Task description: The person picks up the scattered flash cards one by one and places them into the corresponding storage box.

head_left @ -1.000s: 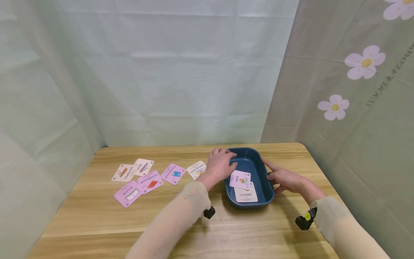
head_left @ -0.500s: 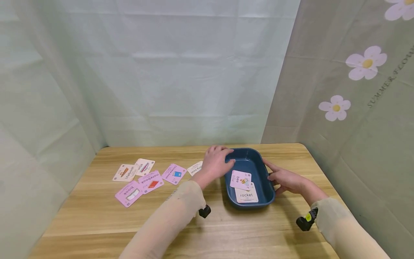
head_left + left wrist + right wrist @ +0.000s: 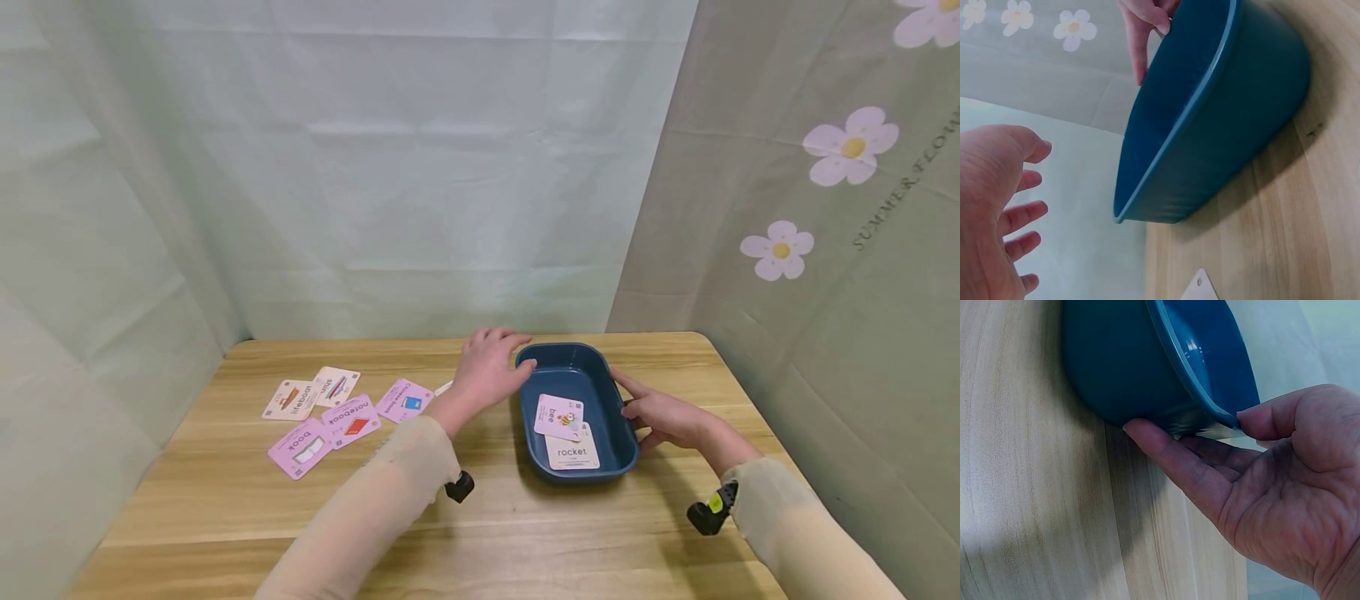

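A dark blue plastic tray (image 3: pixel 528 454) with high walls sits on the wooden table, right of centre. Inside it lie a pink "bee" card (image 3: pixel 553 416) and a white "rocket" card (image 3: pixel 572 452), partly overlapping. My right hand (image 3: pixel 663 417) holds the tray's right wall; the right wrist view shows the thumb (image 3: pixel 1266 420) at the rim and the fingers against the outer side. Just off the tray's left rim, my left hand (image 3: pixel 487 367) hangs with its fingers spread and loosely bent, holding nothing. A white card (image 3: pixel 1200 289) lies below it, mostly hidden in the head view.
Left on the table (image 3: pixel 225 517) lie several picture cards: "lifeboat" (image 3: pixel 289 400), "ship" (image 3: pixel 336 386), "notebook" (image 3: pixel 351 421), "book" (image 3: pixel 301 449) and "Chinese book" (image 3: pixel 404 401). A pale curtain (image 3: pixel 420 183) hangs behind, and a flowered one (image 3: pixel 847 333) stands at the right.
My left hand has come away from the tray's left rim and moved left, covering most of the white sailing boat card. My right hand stays on the tray.
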`<state>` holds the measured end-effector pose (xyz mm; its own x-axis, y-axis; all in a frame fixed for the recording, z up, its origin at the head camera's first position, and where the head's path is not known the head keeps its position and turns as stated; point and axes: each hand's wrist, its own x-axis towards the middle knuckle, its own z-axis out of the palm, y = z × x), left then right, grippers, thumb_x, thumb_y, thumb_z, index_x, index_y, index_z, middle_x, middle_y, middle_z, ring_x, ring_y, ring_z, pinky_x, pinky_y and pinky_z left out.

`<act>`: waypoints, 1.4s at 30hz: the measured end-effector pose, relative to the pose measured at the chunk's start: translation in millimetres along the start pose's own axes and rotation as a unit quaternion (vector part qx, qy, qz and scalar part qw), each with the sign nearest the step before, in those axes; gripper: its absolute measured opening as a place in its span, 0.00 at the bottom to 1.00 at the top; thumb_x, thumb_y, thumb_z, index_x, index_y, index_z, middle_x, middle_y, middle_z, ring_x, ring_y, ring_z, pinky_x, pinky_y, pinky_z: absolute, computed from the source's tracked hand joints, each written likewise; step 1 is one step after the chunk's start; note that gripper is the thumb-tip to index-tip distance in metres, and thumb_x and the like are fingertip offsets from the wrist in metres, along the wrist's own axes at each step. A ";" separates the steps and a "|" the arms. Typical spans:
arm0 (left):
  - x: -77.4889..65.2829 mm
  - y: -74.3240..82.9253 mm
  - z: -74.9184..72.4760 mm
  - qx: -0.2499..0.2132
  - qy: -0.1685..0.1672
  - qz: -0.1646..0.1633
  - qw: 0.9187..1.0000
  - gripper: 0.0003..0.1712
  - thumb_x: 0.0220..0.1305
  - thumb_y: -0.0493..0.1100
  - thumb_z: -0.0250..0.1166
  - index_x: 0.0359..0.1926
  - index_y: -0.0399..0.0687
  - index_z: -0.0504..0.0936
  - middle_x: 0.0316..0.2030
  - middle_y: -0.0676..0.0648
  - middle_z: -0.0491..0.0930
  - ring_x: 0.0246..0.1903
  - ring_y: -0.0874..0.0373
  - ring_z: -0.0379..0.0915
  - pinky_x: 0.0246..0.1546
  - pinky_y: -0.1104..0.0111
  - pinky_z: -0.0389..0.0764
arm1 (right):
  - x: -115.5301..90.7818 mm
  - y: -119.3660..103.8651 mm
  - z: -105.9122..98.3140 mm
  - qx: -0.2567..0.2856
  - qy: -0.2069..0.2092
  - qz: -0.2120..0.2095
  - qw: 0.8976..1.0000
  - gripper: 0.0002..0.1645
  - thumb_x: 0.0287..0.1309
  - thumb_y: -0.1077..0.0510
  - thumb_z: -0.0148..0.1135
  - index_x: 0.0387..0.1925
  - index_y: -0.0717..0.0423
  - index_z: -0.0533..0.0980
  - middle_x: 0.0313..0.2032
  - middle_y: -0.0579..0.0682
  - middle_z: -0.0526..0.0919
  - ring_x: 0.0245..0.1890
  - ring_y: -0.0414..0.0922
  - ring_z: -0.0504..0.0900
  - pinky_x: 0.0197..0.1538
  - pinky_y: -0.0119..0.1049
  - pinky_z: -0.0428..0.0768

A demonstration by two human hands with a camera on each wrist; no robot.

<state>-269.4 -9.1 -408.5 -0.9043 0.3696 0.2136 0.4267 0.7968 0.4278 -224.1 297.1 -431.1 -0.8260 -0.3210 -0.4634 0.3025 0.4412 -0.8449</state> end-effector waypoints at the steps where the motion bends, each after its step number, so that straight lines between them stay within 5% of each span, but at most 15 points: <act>1: -0.8 0.0 -1.5 -0.003 0.000 0.001 1.000 0.29 0.72 0.60 0.60 0.70 0.61 0.76 0.69 0.48 0.70 0.69 0.43 0.59 0.69 0.46 0.60 | 0.0 0.0 -0.2 -0.001 -0.001 -0.001 1.000 0.48 0.72 0.66 0.43 0.83 0.42 0.34 0.74 0.76 0.48 0.58 0.63 0.77 0.49 0.58 0.84; 19: -13.7 -0.5 -22.3 -0.031 0.017 0.025 0.999 0.31 0.71 0.60 0.60 0.72 0.63 0.73 0.69 0.48 0.70 0.70 0.43 0.58 0.69 0.45 0.59 | 1.1 -1.5 0.3 0.007 -0.001 0.002 1.000 0.48 0.72 0.66 0.44 0.83 0.41 0.35 0.75 0.77 0.48 0.59 0.65 0.76 0.48 0.59 0.84; 30: -36.3 -28.7 -31.9 -0.024 0.026 0.035 0.999 0.32 0.70 0.59 0.62 0.73 0.61 0.72 0.68 0.49 0.71 0.70 0.43 0.59 0.68 0.45 0.61 | 2.1 0.1 -0.3 0.003 0.008 0.007 1.000 0.47 0.72 0.66 0.43 0.83 0.40 0.36 0.75 0.75 0.50 0.58 0.63 0.78 0.48 0.58 0.84; 42: -51.6 -54.8 -65.9 -0.070 0.039 0.018 0.997 0.35 0.71 0.59 0.63 0.74 0.55 0.70 0.70 0.44 0.69 0.69 0.41 0.60 0.67 0.42 0.64 | 1.9 0.3 0.1 0.008 0.011 0.010 1.000 0.47 0.72 0.66 0.43 0.83 0.41 0.37 0.75 0.74 0.49 0.59 0.63 0.77 0.48 0.57 0.84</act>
<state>-245.4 -103.3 -385.0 -0.8872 0.3534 0.2966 0.4609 0.7069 0.5365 -225.5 296.6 -432.3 -0.8301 -0.2938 -0.4739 0.3256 0.4345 -0.8397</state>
